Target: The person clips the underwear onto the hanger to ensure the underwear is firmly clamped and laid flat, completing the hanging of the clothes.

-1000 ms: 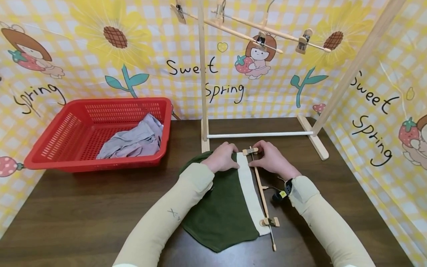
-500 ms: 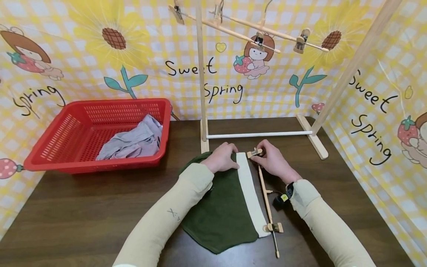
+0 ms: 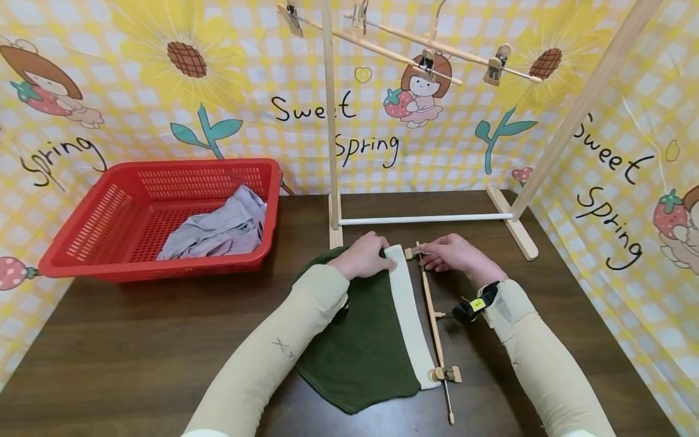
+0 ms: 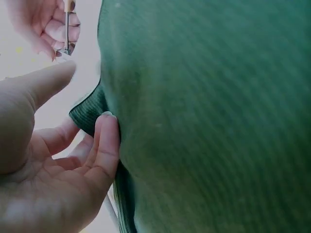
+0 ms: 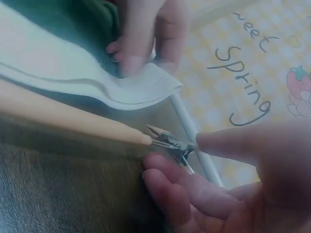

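Note:
A dark green garment (image 3: 366,346) with a white band (image 3: 408,315) along its right edge lies on the table. My left hand (image 3: 361,256) pinches the band's far corner, which is lifted and curved in the right wrist view. Beside the band lies a wooden clip hanger (image 3: 429,300), its hook toward my right wrist. The near clip (image 3: 448,374) overlaps the near end of the band. My right hand (image 3: 457,255) pinches the far clip (image 5: 177,145) between thumb and fingers, a small gap away from the band.
A red basket (image 3: 251,264) holding crumpled grey-lilac cloth (image 3: 224,227) stands at the left. Behind my hands, a wooden rack (image 3: 331,152) with a white lower bar (image 3: 426,220) carries more clip hangers (image 3: 431,44). Patterned cloth (image 3: 246,60) hangs behind the table.
The hanger's far end has shifted right, away from the band. My right hand has changed its hold on the far clip and turned, its wrist moving right. My left hand stays at the band.

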